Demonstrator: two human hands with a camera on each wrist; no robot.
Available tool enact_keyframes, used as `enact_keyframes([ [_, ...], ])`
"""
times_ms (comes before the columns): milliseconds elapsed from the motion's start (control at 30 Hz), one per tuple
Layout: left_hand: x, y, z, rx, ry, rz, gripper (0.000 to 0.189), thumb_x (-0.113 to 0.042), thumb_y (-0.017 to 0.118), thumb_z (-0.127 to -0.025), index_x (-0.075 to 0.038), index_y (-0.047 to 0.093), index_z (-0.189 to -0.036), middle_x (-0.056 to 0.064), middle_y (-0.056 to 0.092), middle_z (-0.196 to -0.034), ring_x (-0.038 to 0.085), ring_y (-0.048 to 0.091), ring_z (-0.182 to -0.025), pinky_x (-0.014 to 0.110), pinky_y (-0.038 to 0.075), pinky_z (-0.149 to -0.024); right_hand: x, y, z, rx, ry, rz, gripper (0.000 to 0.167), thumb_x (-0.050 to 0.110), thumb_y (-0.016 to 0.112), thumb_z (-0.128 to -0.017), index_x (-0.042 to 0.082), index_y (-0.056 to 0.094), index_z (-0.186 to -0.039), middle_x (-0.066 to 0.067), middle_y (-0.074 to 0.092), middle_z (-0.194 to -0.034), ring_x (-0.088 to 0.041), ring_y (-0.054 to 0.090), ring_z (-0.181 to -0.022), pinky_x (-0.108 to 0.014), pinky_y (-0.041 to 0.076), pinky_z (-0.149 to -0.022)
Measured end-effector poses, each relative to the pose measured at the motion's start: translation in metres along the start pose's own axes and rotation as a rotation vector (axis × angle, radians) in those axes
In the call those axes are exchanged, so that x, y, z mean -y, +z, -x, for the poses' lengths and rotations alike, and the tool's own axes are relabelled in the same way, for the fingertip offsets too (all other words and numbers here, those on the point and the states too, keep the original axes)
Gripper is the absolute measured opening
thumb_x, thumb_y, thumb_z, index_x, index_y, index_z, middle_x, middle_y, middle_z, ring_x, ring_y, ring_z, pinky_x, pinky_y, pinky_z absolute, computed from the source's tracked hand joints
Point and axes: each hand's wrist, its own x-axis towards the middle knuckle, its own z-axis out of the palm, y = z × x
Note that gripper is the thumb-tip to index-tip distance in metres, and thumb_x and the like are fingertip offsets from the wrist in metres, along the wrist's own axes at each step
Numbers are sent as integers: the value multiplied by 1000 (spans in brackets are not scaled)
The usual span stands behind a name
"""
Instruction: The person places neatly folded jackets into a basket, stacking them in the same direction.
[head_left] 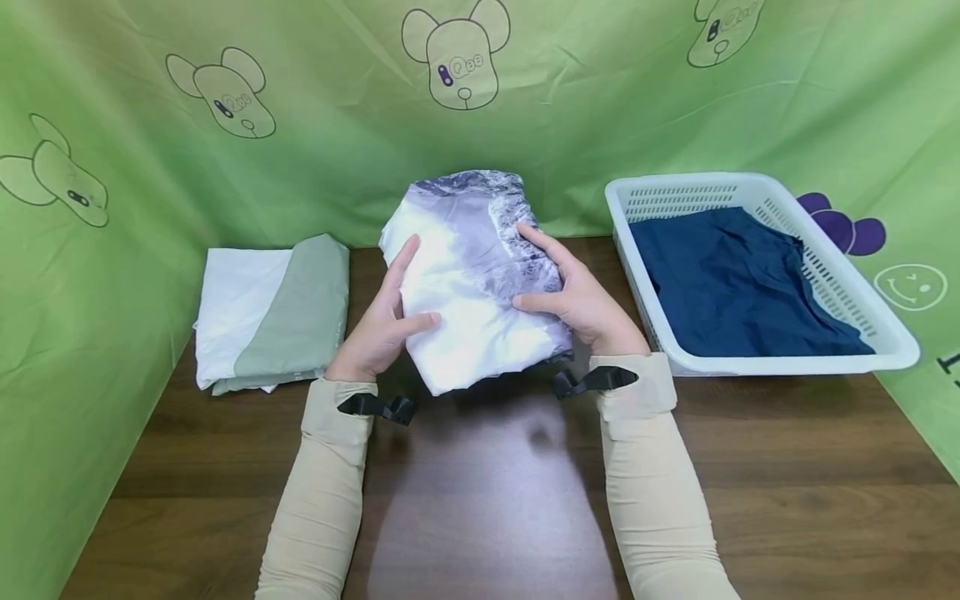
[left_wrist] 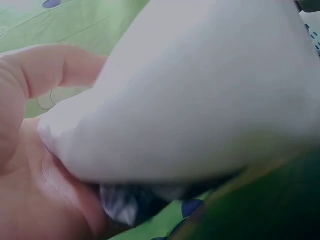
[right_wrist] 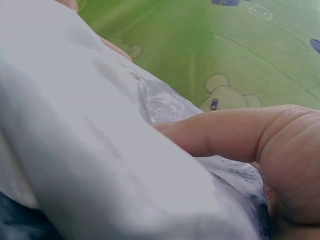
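Between both hands a folded white and grey patterned piece of clothing (head_left: 472,275) is held up above the table. My left hand (head_left: 382,325) grips its left side, thumb on top and the other fingers partly hidden beneath. On the opposite side my right hand (head_left: 577,300) holds it, with thumb and index finger lying on the upper face. In the left wrist view the white cloth (left_wrist: 190,95) bulges out of the palm. The right wrist view shows the thumb (right_wrist: 215,132) pressed onto the garment (right_wrist: 100,135).
A folded white and sage-green cloth (head_left: 300,308) lies on the wooden table (head_left: 195,483) at the left. To the right stands a white plastic basket (head_left: 787,365) with a dark blue garment (head_left: 742,283) inside. A green printed curtain (head_left: 337,108) hangs behind.
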Motion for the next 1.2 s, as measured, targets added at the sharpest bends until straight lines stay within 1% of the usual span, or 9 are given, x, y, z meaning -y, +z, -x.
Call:
enact_keyframes([
  [167, 0, 8, -2, 43, 30, 12, 108, 22, 54, -88, -39, 6, -163, 19, 38, -148, 23, 56, -117, 31, 55, -90, 6, -9, 4, -3, -22, 2, 92, -9, 75, -82, 31, 40, -157, 3, 25, -165, -19, 30, -144, -22, 42, -101],
  [300, 2, 16, -3, 42, 61, -14, 105, 20, 55, -89, -37, 6, -163, 18, 37, -151, 23, 56, -117, 31, 55, -90, 10, -17, 8, -8, -36, 30, 91, -8, 75, -83, 31, 40, -157, 5, 25, -165, -16, 24, -148, -29, 37, -109],
  [433, 6, 25, -5, 24, 87, -40, 104, 19, 56, -89, -35, 6, -163, 11, 29, -157, 23, 54, -120, 31, 53, -93, 16, -24, 14, 0, -44, 43, 90, -8, 75, -84, 31, 40, -157, 5, 25, -165, -13, 19, -150, -36, 29, -116],
  [633, 13, 40, -9, 9, 120, -26, 103, 19, 56, -89, -35, 10, -163, 3, 22, -162, 25, 50, -125, 31, 50, -96, 25, -33, 25, 13, -30, 38, 90, -7, 73, -86, 35, 38, -157, 7, 20, -166, -15, 18, -150, -23, 34, -109],
  [733, 17, 48, -11, -6, 129, -11, 102, 18, 57, -89, -34, 10, -164, 1, 19, -163, 24, 49, -125, 30, 50, -96, 28, -36, 29, 2, -22, 60, 90, -5, 73, -87, 38, 37, -157, 9, 18, -167, -17, 19, -149, -27, 32, -110],
  [800, 19, 55, -12, -22, 133, 3, 102, 17, 58, -88, -33, 10, -164, 1, 20, -162, 24, 50, -123, 30, 51, -95, 29, -38, 33, -12, -31, 72, 89, -5, 73, -87, 38, 38, -157, 9, 19, -166, -16, 19, -149, -31, 30, -113],
  [867, 21, 62, -14, -44, 137, 19, 102, 16, 58, -87, -33, 12, -163, 5, 28, -158, 23, 52, -119, 29, 52, -92, 30, -40, 36, -27, -59, 81, 88, -5, 73, -87, 35, 39, -157, 8, 21, -166, -15, 18, -150, -32, 28, -114],
  [1033, 22, 80, -24, -88, 177, 36, 97, 15, 58, -83, -29, 20, -160, 10, 41, -142, 22, 54, -111, 29, 51, -88, 34, -50, 45, -67, -115, 21, 86, -10, 71, -87, 31, 41, -156, 6, 21, -166, -15, 19, -149, -19, 35, -107],
  [1200, 19, 97, -42, -93, 234, 71, 87, 15, 60, -87, -21, 23, -157, 11, 44, -134, 19, 53, -112, 30, 50, -92, 41, -68, 56, -96, -141, -66, 84, -15, 65, -89, 28, 41, -157, 3, 17, -167, -20, 18, -148, -14, 41, -99],
])
